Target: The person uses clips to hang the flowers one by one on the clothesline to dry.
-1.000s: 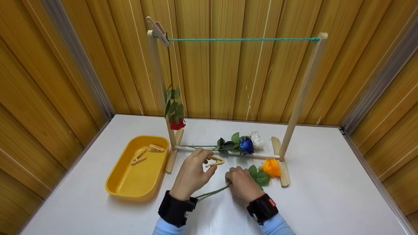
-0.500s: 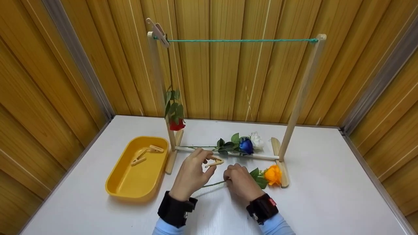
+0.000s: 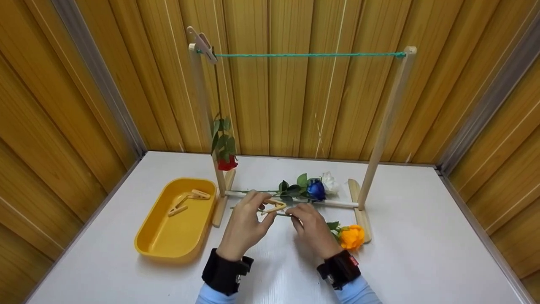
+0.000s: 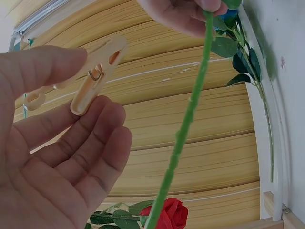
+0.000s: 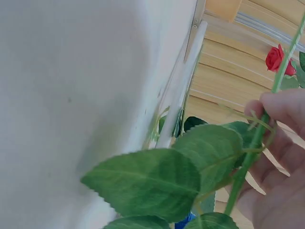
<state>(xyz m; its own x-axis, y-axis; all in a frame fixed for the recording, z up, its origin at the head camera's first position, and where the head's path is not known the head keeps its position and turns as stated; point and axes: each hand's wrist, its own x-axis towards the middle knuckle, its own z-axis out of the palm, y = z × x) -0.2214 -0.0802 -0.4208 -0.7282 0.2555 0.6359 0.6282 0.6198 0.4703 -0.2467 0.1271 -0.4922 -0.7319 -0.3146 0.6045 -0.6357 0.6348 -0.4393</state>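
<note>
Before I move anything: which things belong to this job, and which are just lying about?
Likely in the job: clothespin in left hand; orange rose in right hand; teal line; red rose clipped to it.
Lying about, perhaps for later: blue rose; white rose; other clothespins in yellow tub.

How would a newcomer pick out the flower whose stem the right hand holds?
In the head view, find the wooden frame, then the near end of its right foot. Beside that is the orange rose, its stem held in the right hand. Its orange colour sets it apart from the blue rose, white flower and red rose.
</note>
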